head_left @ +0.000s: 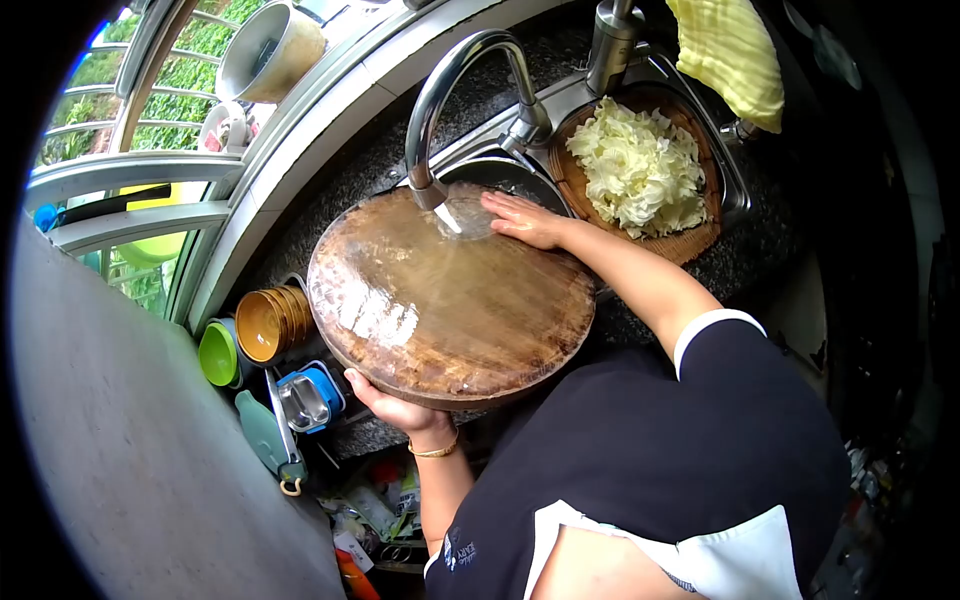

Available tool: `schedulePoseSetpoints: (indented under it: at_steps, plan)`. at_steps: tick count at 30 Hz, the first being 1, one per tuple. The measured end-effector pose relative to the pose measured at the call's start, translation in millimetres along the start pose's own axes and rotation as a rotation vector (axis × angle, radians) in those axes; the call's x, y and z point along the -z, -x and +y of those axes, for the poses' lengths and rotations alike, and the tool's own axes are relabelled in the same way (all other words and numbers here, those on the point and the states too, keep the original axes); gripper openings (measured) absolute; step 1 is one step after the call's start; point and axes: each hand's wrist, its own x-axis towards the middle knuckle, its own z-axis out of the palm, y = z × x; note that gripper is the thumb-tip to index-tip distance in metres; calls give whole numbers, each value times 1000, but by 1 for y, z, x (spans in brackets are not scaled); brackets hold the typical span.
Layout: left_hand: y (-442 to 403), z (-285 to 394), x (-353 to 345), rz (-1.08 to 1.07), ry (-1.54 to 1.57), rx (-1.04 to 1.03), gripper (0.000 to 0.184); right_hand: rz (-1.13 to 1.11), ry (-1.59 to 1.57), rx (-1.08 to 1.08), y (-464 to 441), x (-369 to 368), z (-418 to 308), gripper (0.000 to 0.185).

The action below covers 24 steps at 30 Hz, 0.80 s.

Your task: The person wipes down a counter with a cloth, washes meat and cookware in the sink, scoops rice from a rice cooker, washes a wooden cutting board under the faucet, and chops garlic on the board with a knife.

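Observation:
A large round wooden cutting board, wet and shiny, is tilted under the curved chrome faucet. Water runs from the spout onto its upper part. My left hand, with a bracelet at the wrist, holds the lower left edge from below; part of its fingers is hidden under the board. Flat on the wet face near the upper right edge lies my right hand, its fingers stretched out beside the stream. The board covers much of the sink.
Shredded cabbage fills a woven basket at the right of the sink. Brown bowls, a green bowl and a blue-rimmed container stand left of the board. A window ledge runs behind the faucet.

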Motion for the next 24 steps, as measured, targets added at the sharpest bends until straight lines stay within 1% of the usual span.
schedulePoseSetpoints:
  at_steps: [3, 5, 7, 8, 9, 11, 13, 15, 17, 19, 21, 22, 23, 24]
  plan:
    - [-3, -3, 6, -27, 18, -11, 60, -3, 61, 12, -25, -3, -13, 69]
    - [-3, -3, 7, -59, 43, -13, 60, -14, 58, 81, -37, -5, -29, 68]
    - [-3, -2, 6, -45, 70, -6, 55, -65, 74, 61, -37, 9, -78, 68]
    - [-3, -2, 5, -34, 58, -14, 55, -115, 41, 61, -54, 2, -87, 76]
    - [-3, -2, 3, -39, 55, -15, 55, -52, 9, 224, -60, -11, -92, 76]
    - [-2, 0, 0, -19, 43, -3, 55, -8, 19, 398, -53, -13, -119, 76]
    - [-1, 1, 2, -52, 59, 4, 55, -37, 53, 548, -38, -18, -136, 74]
    - [-3, 0, 4, -77, 85, 16, 55, -52, 32, 722, -1, -12, -149, 74]
    - [-3, 1, 9, -80, 84, 51, 55, -121, -44, 756, 40, -1, -149, 78]
    - [-3, 0, 11, -60, 76, 45, 55, -184, -40, 641, 73, 12, -133, 78]
    - [-3, 0, 14, -45, 71, 29, 55, -127, -25, 537, 86, 10, -93, 79]
    - [-3, -1, 15, -38, 65, 19, 55, -79, 5, 425, 89, 8, -72, 79]
    - [-4, -2, 17, -34, 59, 10, 56, -82, 28, 300, 86, 6, -46, 82]
    - [-4, -2, 18, -36, 60, 6, 56, -69, 31, 157, 81, 4, -25, 79]
